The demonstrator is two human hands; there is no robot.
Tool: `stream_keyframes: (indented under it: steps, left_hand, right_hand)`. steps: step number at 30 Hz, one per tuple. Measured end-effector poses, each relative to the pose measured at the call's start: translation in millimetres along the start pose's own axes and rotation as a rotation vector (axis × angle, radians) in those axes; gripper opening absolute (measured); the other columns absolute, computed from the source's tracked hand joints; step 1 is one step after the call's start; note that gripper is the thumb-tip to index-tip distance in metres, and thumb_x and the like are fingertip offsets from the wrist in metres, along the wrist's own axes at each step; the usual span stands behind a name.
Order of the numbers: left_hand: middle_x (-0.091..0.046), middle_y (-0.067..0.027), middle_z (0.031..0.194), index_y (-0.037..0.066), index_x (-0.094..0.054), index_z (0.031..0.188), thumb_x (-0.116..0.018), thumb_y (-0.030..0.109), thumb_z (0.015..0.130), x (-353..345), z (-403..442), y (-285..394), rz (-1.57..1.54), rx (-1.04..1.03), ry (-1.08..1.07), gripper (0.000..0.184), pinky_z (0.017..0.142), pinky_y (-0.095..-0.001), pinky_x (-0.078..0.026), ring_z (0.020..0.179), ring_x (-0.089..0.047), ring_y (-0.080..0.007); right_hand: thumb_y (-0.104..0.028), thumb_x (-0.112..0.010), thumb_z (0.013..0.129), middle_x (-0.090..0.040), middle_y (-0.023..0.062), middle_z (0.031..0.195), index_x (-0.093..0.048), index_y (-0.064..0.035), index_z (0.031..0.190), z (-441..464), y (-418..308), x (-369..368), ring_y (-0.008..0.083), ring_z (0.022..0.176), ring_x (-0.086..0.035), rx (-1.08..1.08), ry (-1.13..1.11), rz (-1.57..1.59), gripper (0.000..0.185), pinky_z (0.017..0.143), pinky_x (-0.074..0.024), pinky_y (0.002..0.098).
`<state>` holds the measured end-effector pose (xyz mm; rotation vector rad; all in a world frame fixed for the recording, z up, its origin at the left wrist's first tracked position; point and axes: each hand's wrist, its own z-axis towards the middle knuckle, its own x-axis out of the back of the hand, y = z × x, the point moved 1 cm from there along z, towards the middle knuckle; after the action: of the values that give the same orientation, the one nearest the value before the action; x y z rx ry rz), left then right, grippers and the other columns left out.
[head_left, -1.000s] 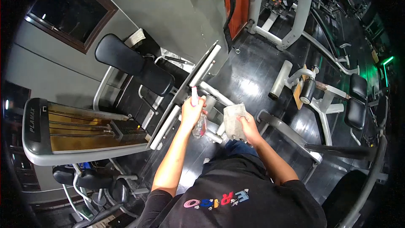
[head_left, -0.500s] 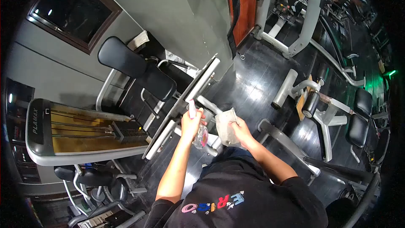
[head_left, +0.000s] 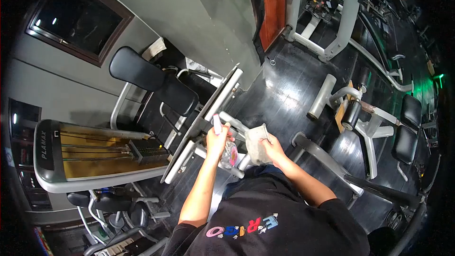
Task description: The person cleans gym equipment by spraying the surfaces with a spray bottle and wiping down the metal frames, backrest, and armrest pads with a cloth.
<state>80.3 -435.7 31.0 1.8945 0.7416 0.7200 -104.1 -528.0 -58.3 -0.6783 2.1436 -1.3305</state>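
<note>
My left hand (head_left: pixel 218 141) is wrapped round the neck of a clear spray bottle (head_left: pixel 229 155) with a pink and white top; a pink patch shows on its body. Just to the right, my right hand (head_left: pixel 272 148) grips a folded grey-beige cloth (head_left: pixel 256 145), thumb on top. The cloth and the bottle are close together but apart, in front of my body. Below and beyond them runs the silver frame (head_left: pixel 222 96) of a machine.
A weight stack machine (head_left: pixel 111 154) stands at the left, with a black padded seat (head_left: pixel 177 96) behind it. Further machines with black pads (head_left: pixel 406 144) and a silver curved bar (head_left: pixel 322 154) are at the right. A grey wall rises ahead.
Both hands, still holding the bottle and the cloth, have come slightly closer together than a second ago. The view has shifted a little, so the machines sit lower in it.
</note>
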Motion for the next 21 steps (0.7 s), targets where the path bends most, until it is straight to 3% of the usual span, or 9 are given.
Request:
stream_keyframes:
  steps: [2,6,10,13,15,19,21]
  left_hand:
    - [-0.06,-0.0074,0.072,-0.002,-0.058,0.093,-0.063,0.03,0.09,-7,9,-1,0.007,-0.031,-0.048,0.033,0.053,-0.032,-0.049,0.056,-0.063,-0.0188]
    - [-0.062,-0.0073,0.071,-0.001,-0.06,0.088,-0.068,0.029,0.089,-30,26,20,-0.003,-0.062,-0.072,0.032,0.053,-0.0297,-0.05,0.055,-0.063,-0.0166]
    - [-0.06,-0.007,0.067,0.001,-0.06,0.081,-0.068,0.037,0.088,-48,57,33,-0.071,0.023,-0.136,0.038,0.049,-0.0302,-0.049,0.051,-0.062,-0.017]
    - [-0.059,-0.0068,0.067,0.0,-0.06,0.083,-0.068,0.037,0.088,-58,74,43,-0.073,0.026,-0.155,0.038,0.048,-0.03,-0.049,0.051,-0.061,-0.0171]
    - [-0.055,-0.0056,0.068,0.001,-0.056,0.103,-0.066,0.037,0.088,-61,80,45,-0.055,0.03,-0.17,0.04,0.049,-0.0296,-0.051,0.053,-0.061,-0.0172]
    - [-0.054,-0.0052,0.069,0.001,-0.057,0.103,-0.066,0.036,0.087,-58,83,37,-0.093,-0.03,-0.169,0.039,0.05,-0.0301,-0.051,0.053,-0.06,-0.017]
    - [-0.057,-0.0058,0.068,0.002,-0.057,0.088,-0.069,0.036,0.087,-50,77,34,-0.113,0.068,-0.222,0.036,0.048,-0.03,-0.051,0.051,-0.059,-0.016]
  right_hand:
    - [-0.012,-0.052,0.091,-0.068,0.0067,0.105,-0.063,-0.0015,0.115,1,3,6,0.0148,0.099,-0.06,-0.002,0.006,0.012,0.029,0.089,-0.0457,0.0307]
    - [-0.013,-0.052,0.091,-0.068,0.0075,0.105,-0.062,-0.0009,0.115,1,-4,11,0.0152,0.098,-0.06,-0.012,0.037,0.014,0.029,0.088,-0.046,0.0312]
    - [-0.013,-0.052,0.091,-0.068,0.0076,0.105,-0.062,-0.0009,0.115,1,-7,16,0.0156,0.099,-0.06,0.01,0.054,0.028,0.029,0.088,-0.0461,0.0317]
    - [-0.013,-0.053,0.091,-0.068,0.0079,0.106,-0.062,-0.0011,0.116,1,-10,22,0.0158,0.099,-0.06,0.002,0.066,0.034,0.029,0.089,-0.0457,0.0319]
    - [-0.012,-0.052,0.093,-0.067,0.0077,0.109,-0.061,-0.0008,0.118,1,-9,26,0.0155,0.102,-0.059,0.029,0.063,0.066,0.029,0.091,-0.0448,0.0317]
    - [-0.012,-0.051,0.094,-0.066,0.0066,0.111,-0.059,-0.0011,0.12,10,-7,33,0.0153,0.103,-0.059,-0.004,0.066,0.133,0.03,0.093,-0.0439,0.0312]
    - [-0.011,-0.05,0.095,-0.065,0.0057,0.112,-0.058,-0.0019,0.122,20,-12,35,0.0152,0.104,-0.058,0.019,0.083,0.16,0.03,0.093,-0.0433,0.031]
